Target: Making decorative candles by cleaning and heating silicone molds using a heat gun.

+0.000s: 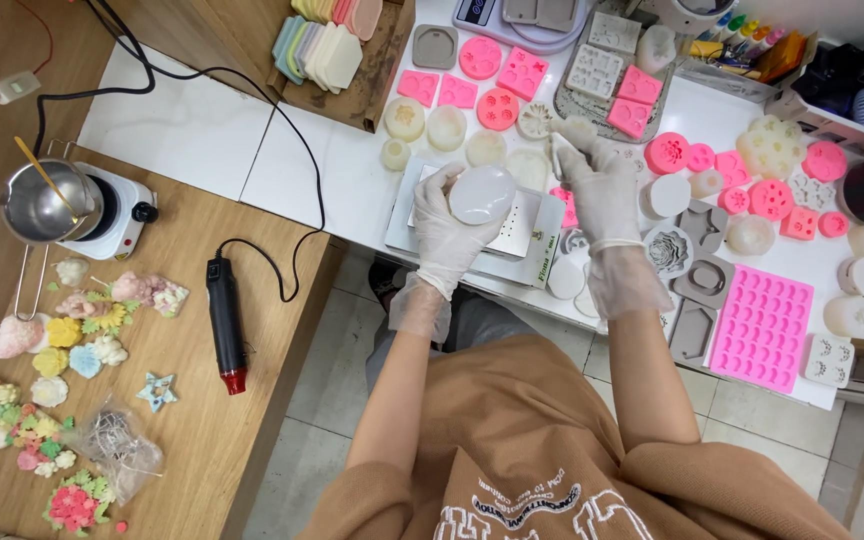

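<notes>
Here we are over the white worktable (352, 190), and both gloved hands are up. The left hand (449, 222) is wrapped around a round translucent white mould (482, 194), fingers curled under and around it, holding it just above a flat white box (527, 235) at the table's near edge. The right hand (600, 185) is pinched narrow on a small white piece (560, 152) at its fingertips, raised just beside the mould; what that piece is, I cannot tell from here.

To my eye this is the stage of working on one mould by hand, cleaning or picking at it, or perhaps easing something free. The next move would call for a steady left hold and a fine, light touch from the right fingertips, since soft silicone gives and flexes.

All around there is plenty: pink silicone moulds (497, 75) and pale ones spread across the table, a big pink tray mould (762, 325) with many small cavities on the right, grey moulds (697, 290) near it. Off on the wooden bench (202, 440), a black and red heat gun (224, 325) lies beside its cable, a steel pouring pot (42, 205) sits on a small white hotplate (117, 215), and little pastel flower castings (52, 360) lie scattered near the bench's edge.
</notes>
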